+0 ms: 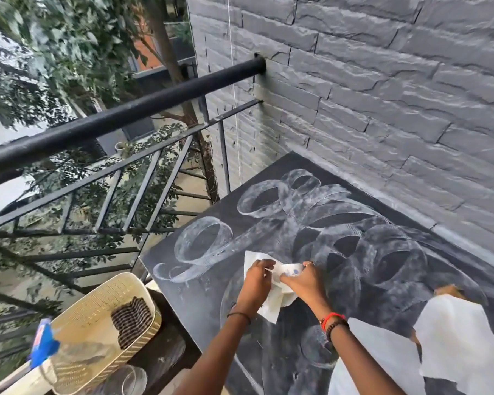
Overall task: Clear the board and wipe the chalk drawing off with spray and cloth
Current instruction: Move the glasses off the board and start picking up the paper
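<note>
I note the left hand (255,276) and right hand (300,280) both gripping a crumpled white sheet (274,305) over the board (206,295), whose chalk drawing (268,201) is unwiped. Hazard: dragging it dry would smear chalk; wind through the open railing (120,115) could lift the second sheet (462,337).

Chalkboard (200,295), one. Hands, two: left hand (257,276), right hand (303,280). White sheets, two: held sheet (274,306), loose sheet (457,337). Basket (103,289), striped cloth (131,320), spray bottle (42,347): one each.
</note>
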`<state>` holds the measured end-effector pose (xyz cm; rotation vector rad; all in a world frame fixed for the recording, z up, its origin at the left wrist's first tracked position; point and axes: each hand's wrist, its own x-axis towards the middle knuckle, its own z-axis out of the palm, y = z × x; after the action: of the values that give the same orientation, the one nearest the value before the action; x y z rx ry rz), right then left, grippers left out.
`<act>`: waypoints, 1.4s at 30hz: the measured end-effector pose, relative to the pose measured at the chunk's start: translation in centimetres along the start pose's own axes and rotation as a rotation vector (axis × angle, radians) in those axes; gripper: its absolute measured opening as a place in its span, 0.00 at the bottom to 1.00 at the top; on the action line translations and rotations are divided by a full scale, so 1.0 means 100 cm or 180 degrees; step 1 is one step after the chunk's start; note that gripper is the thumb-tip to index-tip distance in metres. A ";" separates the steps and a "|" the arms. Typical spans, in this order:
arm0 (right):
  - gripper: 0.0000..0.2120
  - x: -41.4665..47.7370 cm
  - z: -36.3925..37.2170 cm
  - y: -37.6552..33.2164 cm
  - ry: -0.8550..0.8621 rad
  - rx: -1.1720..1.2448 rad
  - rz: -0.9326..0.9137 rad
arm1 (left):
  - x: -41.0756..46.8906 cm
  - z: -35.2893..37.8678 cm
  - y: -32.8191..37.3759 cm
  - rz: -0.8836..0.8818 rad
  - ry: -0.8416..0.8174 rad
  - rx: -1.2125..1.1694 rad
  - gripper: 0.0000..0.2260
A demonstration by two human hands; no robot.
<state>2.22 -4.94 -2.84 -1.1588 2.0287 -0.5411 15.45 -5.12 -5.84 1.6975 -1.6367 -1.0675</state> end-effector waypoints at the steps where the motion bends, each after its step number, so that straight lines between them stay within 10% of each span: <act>1: 0.31 0.000 0.000 0.002 0.0024 0.0005 -0.0015 | -0.002 -0.003 0.000 -0.0007 0.0013 -0.0023 0.17; 19: 0.32 -0.091 0.031 -0.061 -0.0793 0.0473 -0.1560 | -0.099 -0.116 -0.029 0.0237 0.0592 -0.1346 0.09; 42: 0.33 -0.153 0.293 -0.015 -0.2255 -0.1624 -0.2539 | -0.267 -0.133 -0.245 -0.1772 0.2564 -0.1368 0.06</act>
<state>30.42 7.34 -14.99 -2.1161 1.0593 0.0737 41.46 22.03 -14.47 1.9427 -0.4124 -0.7189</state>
